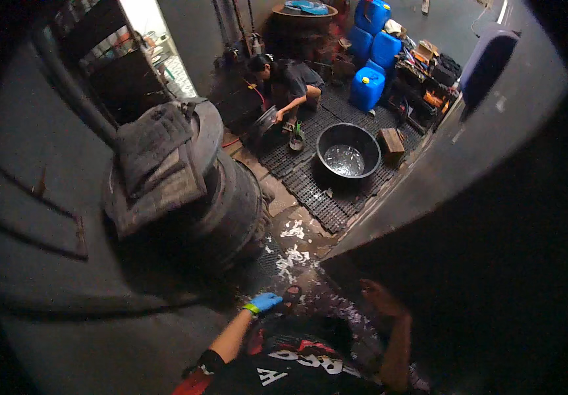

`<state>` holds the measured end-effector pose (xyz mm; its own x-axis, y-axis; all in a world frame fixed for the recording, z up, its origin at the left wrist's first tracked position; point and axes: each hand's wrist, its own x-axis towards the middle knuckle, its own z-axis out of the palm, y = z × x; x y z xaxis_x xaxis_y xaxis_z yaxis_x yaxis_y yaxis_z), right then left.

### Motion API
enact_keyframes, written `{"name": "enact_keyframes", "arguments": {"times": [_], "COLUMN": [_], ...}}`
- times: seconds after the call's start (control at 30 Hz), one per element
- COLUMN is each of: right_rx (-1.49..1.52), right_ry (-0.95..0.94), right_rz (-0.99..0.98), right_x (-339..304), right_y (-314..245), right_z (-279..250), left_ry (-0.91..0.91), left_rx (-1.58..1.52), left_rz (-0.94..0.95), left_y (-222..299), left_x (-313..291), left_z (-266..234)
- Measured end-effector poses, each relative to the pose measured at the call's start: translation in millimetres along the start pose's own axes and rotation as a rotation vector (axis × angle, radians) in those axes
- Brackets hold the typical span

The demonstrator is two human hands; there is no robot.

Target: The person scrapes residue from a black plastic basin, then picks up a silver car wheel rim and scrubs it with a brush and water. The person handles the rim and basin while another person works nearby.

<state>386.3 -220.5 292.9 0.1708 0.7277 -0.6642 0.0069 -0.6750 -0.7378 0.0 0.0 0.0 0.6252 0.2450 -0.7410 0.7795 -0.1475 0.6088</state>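
Observation:
My left hand (266, 302), in a blue glove with a yellow-green cuff, hangs low in front of me, its fingers loosely stretched and nothing seen in them. It is close above my sandalled foot (292, 294). To the right, in shadow, my bare right hand (384, 299) is raised with fingers loosely apart, holding nothing I can see. White scraps (294, 263) litter the wet floor ahead. Farther on, a large black tub (371, 170) stands on dark plastic matting, with water or shiny bits in its bottom.
A crouching person (295, 82) tilts a round metal basin (265, 122) beside a small pot (297, 141). Stacked drums or wheels (228, 210) topped with dark mats (155, 161) stand left. Blue jerrycans (367, 89), a wooden block (392, 143) and a dark wall (429, 204) are right.

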Motion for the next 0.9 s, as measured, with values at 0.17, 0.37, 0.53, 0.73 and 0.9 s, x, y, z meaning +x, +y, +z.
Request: {"name": "enact_keyframes", "arguments": {"times": [0.17,0.37,0.53,0.73,0.9], "right_rx": [-0.106,0.016,0.118,0.179,0.294], "right_ry": [0.030,-0.042,0.132,0.270,0.405], "right_rz": [0.056,0.181,0.299,0.323,0.331], "right_x": [87,93,124,207,253], "right_y": [24,80,89,70,40], "right_z": [-33,-17,-6,2,13], "left_ry": [-0.406,-0.343,-0.099,-0.193,-0.326], "left_rx": [0.215,0.381,0.638,0.881,0.602], "left_rz": [-0.064,-0.348,-0.166,0.024,0.003], "left_y": [76,102,151,193,235], "left_x": [54,69,207,365,422], "left_z": [-140,-122,-184,-303,-381]}}
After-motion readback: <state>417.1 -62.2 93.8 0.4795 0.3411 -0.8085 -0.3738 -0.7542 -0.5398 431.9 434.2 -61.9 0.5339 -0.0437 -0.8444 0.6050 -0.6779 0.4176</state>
